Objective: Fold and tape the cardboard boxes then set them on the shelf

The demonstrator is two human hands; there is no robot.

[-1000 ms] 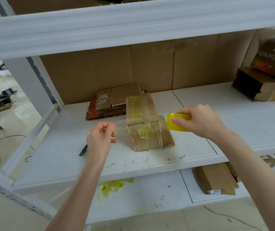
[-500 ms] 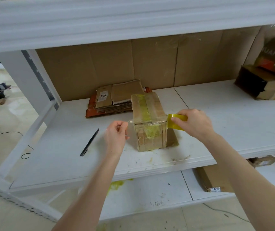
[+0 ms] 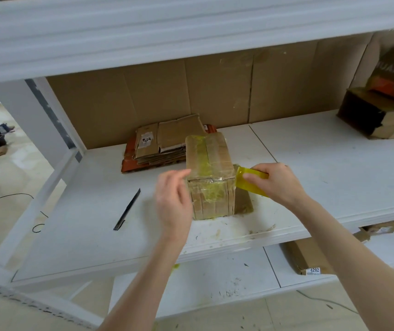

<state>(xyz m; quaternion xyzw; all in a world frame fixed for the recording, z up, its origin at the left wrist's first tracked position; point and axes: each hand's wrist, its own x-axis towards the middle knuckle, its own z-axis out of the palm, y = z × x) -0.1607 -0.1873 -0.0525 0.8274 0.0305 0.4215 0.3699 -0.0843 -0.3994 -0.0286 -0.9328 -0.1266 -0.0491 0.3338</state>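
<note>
White metal shelving with a brown cardboard back [image 3: 215, 91] fills the view, and the work is on the middle shelf [image 3: 322, 168]. A small box [image 3: 209, 163] stands near the shelf's front edge, roughly in the middle. Its top seam and near end are covered in yellowish tape, which is wrinkled on the near face.

The right hand [image 3: 277, 185] grips a yellow tape roll [image 3: 251, 183], fingers curled over it, and holds it against the box's right side at the upper corner. The left hand [image 3: 172, 199] is at the box's left side, blurred. Its fingers look loosely extended with the tips at the top left edge, and I can see nothing held in it.

Just behind the box and touching its far left corner lies a stack of flattened cardboard [image 3: 167, 146]. A thin black strip [image 3: 127, 210] lies on the shelf to the left, apart from the box. Dark cartons [image 3: 382, 115] sit far right. On the lower shelf [image 3: 191, 283] lies a flat box [image 3: 310, 259] with a label reading 4292.
</note>
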